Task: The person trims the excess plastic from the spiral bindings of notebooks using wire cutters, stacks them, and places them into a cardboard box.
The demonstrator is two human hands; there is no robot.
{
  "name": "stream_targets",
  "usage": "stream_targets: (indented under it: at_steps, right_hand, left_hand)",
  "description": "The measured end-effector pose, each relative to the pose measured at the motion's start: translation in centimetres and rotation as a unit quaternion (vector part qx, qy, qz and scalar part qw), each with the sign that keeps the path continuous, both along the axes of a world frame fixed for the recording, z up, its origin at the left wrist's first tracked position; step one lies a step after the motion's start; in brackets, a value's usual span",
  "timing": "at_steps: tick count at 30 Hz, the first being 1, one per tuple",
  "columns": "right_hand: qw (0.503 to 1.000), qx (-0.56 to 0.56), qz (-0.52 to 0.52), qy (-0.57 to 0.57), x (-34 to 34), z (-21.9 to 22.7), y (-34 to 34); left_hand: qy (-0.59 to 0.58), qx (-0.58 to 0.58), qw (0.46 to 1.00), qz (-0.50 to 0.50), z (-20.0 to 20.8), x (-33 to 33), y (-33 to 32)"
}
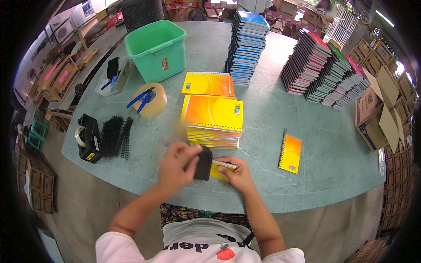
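Note:
Near the table's front edge, my right hand [237, 175] grips a small yellow notebook [218, 171] with its thumb on top. My left hand [177, 164], smeared by motion, pinches the edge of a black cover [203, 164] beside that notebook. Whether cover and notebook are joined I cannot tell. Just beyond my hands stands a stack of yellow-orange notebooks [213, 112] with punched holes along one edge. Behind it lies another pile of the same notebooks [206, 83]. To the right rests one notebook bound with a black spiral [290, 153].
Black spiral coils [116, 136], a tape dispenser [90, 140], a tape roll [158, 103] and blue-handled pliers [142, 100] lie left. Beyond them stands a green bin [158, 52]. Tall stacks of blue [247, 48] and red notebooks [307, 61] stand behind. An open carton [372, 114] is at right.

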State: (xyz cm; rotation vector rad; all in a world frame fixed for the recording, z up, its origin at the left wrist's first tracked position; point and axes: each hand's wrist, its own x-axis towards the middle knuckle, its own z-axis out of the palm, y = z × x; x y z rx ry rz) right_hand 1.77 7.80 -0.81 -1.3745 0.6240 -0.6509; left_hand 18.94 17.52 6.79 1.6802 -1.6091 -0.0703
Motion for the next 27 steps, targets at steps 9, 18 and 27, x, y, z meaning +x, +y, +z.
stream_targets:
  at_steps: [9, 18, 27]
  right_hand:
    - [0.998, -0.018, -0.057, -0.017, -0.6, 0.0, -0.6]
    - [0.997, 0.04, -0.045, -0.038, -0.3, -0.7, 0.5]
    - [0.997, 0.047, -0.024, -0.061, -0.3, -0.5, 0.4]
  left_hand:
    - [0.104, 0.005, 0.994, -0.042, 1.7, 0.5, 0.4]
    - [0.073, -0.005, 0.995, -0.067, -2.8, 0.4, 0.0]
    - [0.02, 0.027, 0.995, -0.095, -2.0, -0.4, 1.1]
